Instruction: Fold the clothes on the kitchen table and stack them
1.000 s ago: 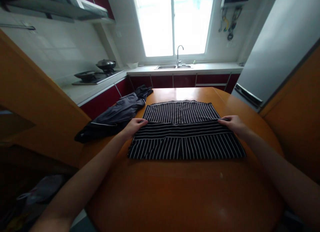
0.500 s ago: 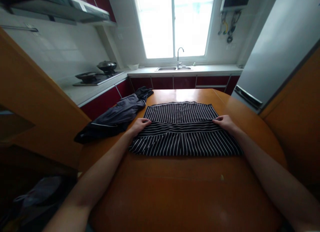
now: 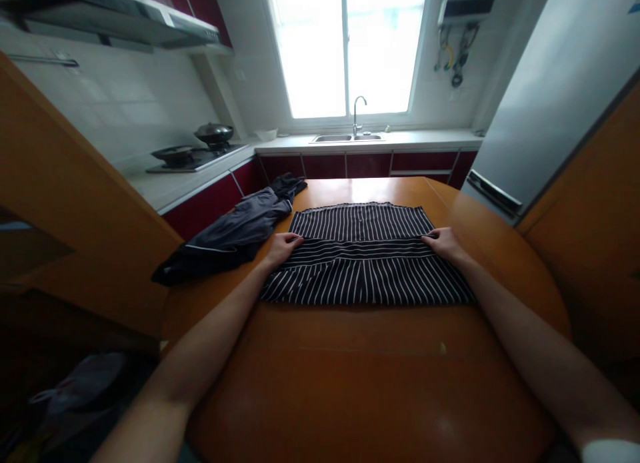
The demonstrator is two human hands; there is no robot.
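A black garment with white stripes (image 3: 367, 283) lies folded on the wooden table (image 3: 360, 390). Across its middle runs a band whose stripes go sideways, while the stripes above and below run front to back. My left hand (image 3: 283, 248) pinches the left end of the band's far edge between thumb and fingers. At the opposite end, my right hand (image 3: 444, 242) has the same edge in a pinch. Both forearms reach in from the near corners. What kind of garment it is, I cannot tell from its folded shape.
Dark grey and black clothes (image 3: 235, 226) lie heaped at the table's left edge. Behind stand a counter with a sink (image 3: 333, 138) and a stove (image 3: 195, 159) bearing two pans. A refrigerator (image 3: 540, 103) rises at the right. A bag (image 3: 83, 383) sits low at the left.
My right hand has shifted slightly left and up in the view, still pinching the band. The garment's near edge sits slightly higher. My left hand has hardly moved.
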